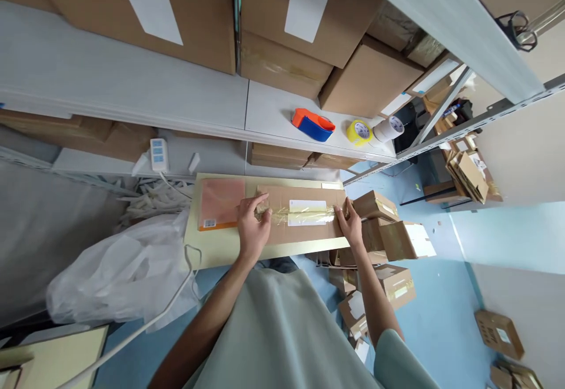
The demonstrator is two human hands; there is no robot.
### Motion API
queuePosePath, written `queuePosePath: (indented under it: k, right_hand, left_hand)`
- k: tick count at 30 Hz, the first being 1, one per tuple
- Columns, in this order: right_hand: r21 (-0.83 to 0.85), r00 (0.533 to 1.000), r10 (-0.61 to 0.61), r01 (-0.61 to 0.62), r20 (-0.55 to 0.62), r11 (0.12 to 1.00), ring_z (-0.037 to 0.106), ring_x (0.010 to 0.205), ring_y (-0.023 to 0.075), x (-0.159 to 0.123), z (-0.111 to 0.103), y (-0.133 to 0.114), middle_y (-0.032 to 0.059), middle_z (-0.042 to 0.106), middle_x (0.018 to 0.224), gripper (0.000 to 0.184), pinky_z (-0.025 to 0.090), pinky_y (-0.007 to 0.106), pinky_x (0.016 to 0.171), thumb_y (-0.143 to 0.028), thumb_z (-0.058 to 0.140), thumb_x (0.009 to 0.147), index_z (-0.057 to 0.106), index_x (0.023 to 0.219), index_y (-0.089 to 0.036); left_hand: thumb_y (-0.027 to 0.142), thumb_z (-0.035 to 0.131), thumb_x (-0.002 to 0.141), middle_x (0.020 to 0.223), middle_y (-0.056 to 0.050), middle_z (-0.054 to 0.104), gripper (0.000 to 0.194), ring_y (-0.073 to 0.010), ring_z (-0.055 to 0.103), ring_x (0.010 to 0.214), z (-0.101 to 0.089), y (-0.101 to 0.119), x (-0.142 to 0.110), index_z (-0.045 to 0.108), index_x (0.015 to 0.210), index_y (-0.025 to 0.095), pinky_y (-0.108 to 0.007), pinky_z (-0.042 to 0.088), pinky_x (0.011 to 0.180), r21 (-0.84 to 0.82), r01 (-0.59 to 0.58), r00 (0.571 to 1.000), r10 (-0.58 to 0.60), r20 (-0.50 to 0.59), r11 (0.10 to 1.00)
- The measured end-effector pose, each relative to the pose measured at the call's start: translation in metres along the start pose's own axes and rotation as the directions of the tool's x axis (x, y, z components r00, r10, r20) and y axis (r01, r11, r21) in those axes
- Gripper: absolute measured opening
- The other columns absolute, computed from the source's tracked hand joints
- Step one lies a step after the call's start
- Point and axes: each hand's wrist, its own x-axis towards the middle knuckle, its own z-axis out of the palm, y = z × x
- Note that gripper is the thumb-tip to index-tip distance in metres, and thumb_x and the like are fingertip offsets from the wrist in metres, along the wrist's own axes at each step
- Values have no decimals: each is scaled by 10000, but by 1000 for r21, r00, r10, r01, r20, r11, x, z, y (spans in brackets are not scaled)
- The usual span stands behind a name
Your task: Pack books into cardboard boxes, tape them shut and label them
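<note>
A flat, long cardboard box (282, 233) lies on the pale yellow tabletop (229, 253) in front of me. Clear tape runs along its middle, over a white label (304, 206). At its left end, my left hand (253, 227) grips the box, with thumb and fingers bent over the taped edge. My right hand (351, 224) holds the opposite end, its thumb and fingertips on the top face near the edge. Left of the box, beside my left hand, is a pinkish-orange flat packet (222, 200) with a small barcode label.
On the shelf (273, 106) above sit an orange-and-blue tape dispenser (313, 125), a yellow tape roll (359, 132) and a white roll (388, 129). A white power strip (159, 155) is at left, above a plastic bag (119, 271). Several cartons (395, 283) are piled on the right.
</note>
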Motion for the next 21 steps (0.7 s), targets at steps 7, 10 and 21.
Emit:
queuePosePath:
  k: [7, 10, 21]
  right_hand:
    - [-2, 999, 7, -7, 34, 1000, 680, 672, 266, 3, 0, 0, 140, 800, 872, 1117, 524, 330, 661, -879, 410, 996, 493, 1675, 6]
    - [7, 999, -8, 8, 52, 1000, 730, 736, 296, 6, -3, 2, 175, 817, 942, 1110, 541, 340, 689, -889, 386, 1004, 500, 1676, -12]
    - [5, 996, -86, 86, 39, 996, 775, 774, 347, 52, -9, 8, 189, 821, 891, 1046, 533, 354, 704, -873, 382, 1031, 554, 1655, -52]
  left_hand:
    - [324, 693, 911, 1161, -97, 704, 350, -288, 663, 1107, 5, -12, 0, 785, 1241, 254, -466, 551, 1055, -127, 54, 998, -58, -29, 990]
    - [344, 709, 885, 1213, -95, 699, 397, -279, 679, 1154, 5, -16, 3, 786, 1265, 259, -442, 565, 1066, -167, 115, 993, -119, -15, 979]
    - [427, 745, 894, 1226, -89, 706, 465, -237, 685, 1090, 17, -10, 18, 780, 1320, 242, -372, 588, 982, -164, 164, 984, -173, -39, 973]
